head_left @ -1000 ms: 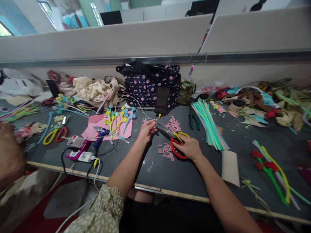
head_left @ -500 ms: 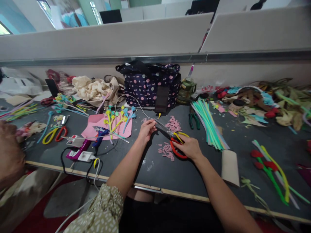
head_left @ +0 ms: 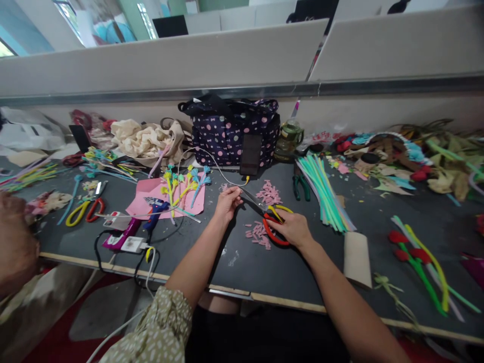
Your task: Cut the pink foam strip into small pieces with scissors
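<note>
My right hand (head_left: 294, 228) grips scissors (head_left: 275, 232) with one red and one yellow handle, their blades pointing up and left. At the blade tips, my left hand (head_left: 228, 204) is closed in a pinch; whatever lies between its fingers is too small to make out. One pile of short pink pieces (head_left: 268, 192) lies just beyond the blades. A second pile of pink pieces (head_left: 258, 234) is on the near side, beside the red handle.
Behind my hands stand a dotted bag (head_left: 227, 128) and a phone (head_left: 250, 154) on a cable. Glue guns (head_left: 126, 236), pink paper (head_left: 141, 194) and other scissors (head_left: 85, 207) lie left. To the right are pliers (head_left: 301, 185), pipe cleaners (head_left: 325, 194) and a co-worker's arm (head_left: 15, 247) far left.
The scissors have turned slightly in my right hand, and their blades look darker. My left hand keeps its pinch in nearly the same place. The camera view has shifted a little.
</note>
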The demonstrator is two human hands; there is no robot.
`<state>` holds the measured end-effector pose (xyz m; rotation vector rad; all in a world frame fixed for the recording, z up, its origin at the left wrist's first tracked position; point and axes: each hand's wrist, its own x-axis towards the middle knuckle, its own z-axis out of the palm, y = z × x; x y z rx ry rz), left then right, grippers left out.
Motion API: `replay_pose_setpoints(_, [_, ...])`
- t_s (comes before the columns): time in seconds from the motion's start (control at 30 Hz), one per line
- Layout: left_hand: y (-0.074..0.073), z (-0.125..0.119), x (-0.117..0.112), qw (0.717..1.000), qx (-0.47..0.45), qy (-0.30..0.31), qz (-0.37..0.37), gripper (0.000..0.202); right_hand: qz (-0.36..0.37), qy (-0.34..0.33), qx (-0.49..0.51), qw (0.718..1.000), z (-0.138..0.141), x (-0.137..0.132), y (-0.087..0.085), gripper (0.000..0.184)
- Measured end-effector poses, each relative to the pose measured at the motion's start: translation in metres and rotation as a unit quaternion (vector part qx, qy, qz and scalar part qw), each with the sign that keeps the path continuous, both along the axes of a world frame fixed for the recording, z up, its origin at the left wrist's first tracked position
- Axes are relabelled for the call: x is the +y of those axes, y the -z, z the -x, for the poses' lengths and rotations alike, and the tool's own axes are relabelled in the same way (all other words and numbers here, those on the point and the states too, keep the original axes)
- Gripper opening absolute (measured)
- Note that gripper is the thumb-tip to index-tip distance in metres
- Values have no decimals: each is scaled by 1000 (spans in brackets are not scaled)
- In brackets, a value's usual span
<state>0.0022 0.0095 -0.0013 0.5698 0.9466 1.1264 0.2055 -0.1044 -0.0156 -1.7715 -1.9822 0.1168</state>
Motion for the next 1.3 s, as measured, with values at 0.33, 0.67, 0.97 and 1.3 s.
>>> replay_pose_setpoints(0.33, [3,4,3,1000,14,10,-11,19,-13,6,-13,1000,1,2,4,36])
replay_pose_setpoints(0.67, [9,25,-2,998,-34,-28,-52,27,34,14,-24,999,10,-4,-12,48])
replay_pose_setpoints(0.97, [5,20,-6,996,-71,22,-56,35,-26,24,-37,999,6,-4,-2,43])
replay_pose_setpoints(1.3, [-2,19,-13,989,-42,41,-137,36,-34,54,-59,996,6,-2,6,45])
